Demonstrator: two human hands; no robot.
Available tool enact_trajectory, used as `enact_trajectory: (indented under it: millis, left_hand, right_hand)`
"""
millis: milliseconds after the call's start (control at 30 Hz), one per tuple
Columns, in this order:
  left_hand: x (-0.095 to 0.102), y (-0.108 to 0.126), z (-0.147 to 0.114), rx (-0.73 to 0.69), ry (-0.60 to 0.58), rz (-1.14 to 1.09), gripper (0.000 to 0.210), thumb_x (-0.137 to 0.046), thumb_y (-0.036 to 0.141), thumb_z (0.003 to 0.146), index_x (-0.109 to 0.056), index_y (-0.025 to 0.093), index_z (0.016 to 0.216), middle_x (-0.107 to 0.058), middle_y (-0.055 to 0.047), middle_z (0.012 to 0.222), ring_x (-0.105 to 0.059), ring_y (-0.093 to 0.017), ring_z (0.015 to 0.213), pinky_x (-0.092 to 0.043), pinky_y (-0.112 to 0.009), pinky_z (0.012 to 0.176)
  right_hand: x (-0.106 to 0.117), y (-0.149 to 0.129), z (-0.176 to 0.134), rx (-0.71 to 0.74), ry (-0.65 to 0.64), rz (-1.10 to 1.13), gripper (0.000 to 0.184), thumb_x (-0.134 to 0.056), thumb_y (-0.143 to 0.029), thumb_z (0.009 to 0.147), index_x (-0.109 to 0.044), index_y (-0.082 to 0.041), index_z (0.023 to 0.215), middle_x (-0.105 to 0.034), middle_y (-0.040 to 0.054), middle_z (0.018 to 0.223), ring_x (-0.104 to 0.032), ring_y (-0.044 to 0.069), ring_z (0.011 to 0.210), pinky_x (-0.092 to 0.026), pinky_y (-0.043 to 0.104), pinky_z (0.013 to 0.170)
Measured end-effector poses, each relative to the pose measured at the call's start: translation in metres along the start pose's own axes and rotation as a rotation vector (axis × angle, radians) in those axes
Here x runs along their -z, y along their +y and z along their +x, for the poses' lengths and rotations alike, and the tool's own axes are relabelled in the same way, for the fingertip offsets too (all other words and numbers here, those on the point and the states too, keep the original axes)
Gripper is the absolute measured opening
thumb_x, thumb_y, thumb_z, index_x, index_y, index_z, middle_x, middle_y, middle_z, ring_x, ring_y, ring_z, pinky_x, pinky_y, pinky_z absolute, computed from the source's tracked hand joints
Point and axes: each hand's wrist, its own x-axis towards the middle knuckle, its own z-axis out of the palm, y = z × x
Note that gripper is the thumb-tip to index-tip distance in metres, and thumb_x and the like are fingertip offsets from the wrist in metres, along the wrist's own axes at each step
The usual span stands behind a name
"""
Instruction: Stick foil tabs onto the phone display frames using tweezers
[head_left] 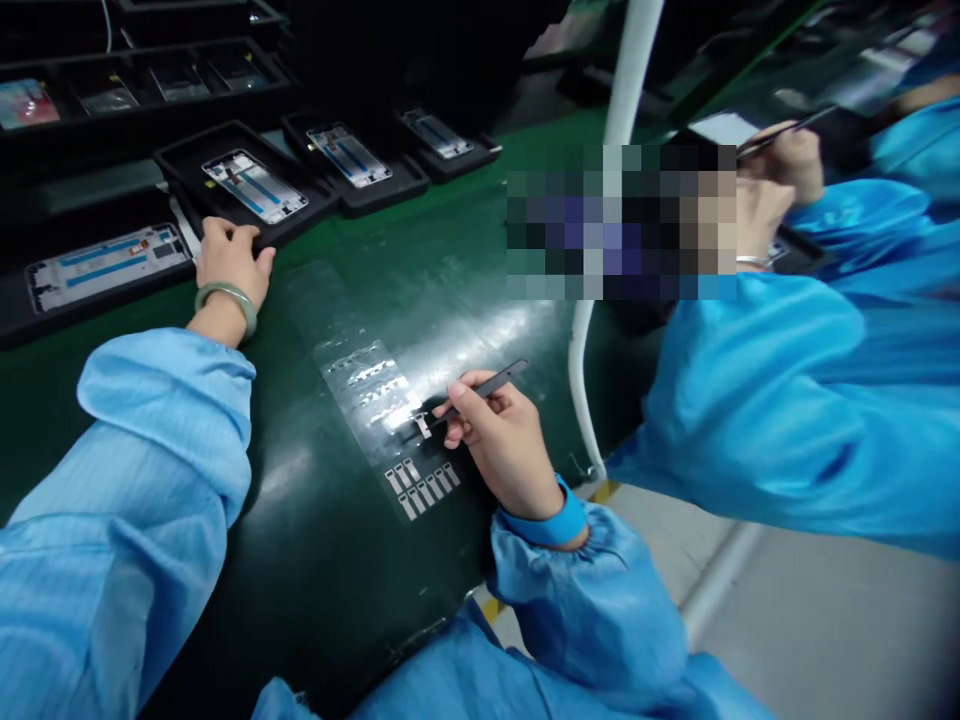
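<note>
Touching black tray [180, 165]: left hand [231, 262] | inside: one phone part [259, 190]

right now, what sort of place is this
Probably an electronics assembly workshop: phone-like panels sit in black trays, small tabs lie on a clear sheet, and the right hand holds tweezers.

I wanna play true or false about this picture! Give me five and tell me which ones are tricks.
1. The right hand holds a dark tool. True.
2. The left hand is high above all the trays. False: the left hand is at the edge of a black tray.
3. A clear sheet lies on the green table. True.
4. The bracelet is on the right wrist. False: the bracelet is on the left wrist.
5. The person's sleeves are blue. True.
</note>
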Motion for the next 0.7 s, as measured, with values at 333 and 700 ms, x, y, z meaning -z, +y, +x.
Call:
enact_trajectory:
  millis: [333, 700]
  left_hand:
    - [0.029, -0.020, -0.019, -0.296, 0.013, -0.056, 0.025, -0.045, 0.037, 0.090, -0.055, 0.022, 0.107, -0.048, -0.009, 0.123, -0.048, -0.024, 0.115, -0.044, -0.043, 0.096]
    - [0.124, -0.022, -0.175, -0.541, -0.163, -0.047, 0.018, -0.051, 0.024, 0.089, -0.054, 0.023, 0.107, -0.059, -0.007, 0.113, -0.057, -0.020, 0.106, -0.050, -0.036, 0.092]
  right_hand:
    - [-0.005, -0.003, 0.000, -0.005, 0.037, -0.004, 0.023, -0.074, -0.032, 0.071, -0.057, -0.018, 0.077, -0.066, -0.0024, 0.061, -0.054, 0.005, 0.040, -0.048, 0.015, 0.041]
    - [-0.008, -0.004, 0.000, 0.012, 0.040, 0.127, 0.030, -0.078, -0.036, 0.066, -0.055, -0.018, 0.075, -0.068, -0.0024, 0.065, -0.059, 0.004, 0.048, -0.053, 0.012, 0.048]
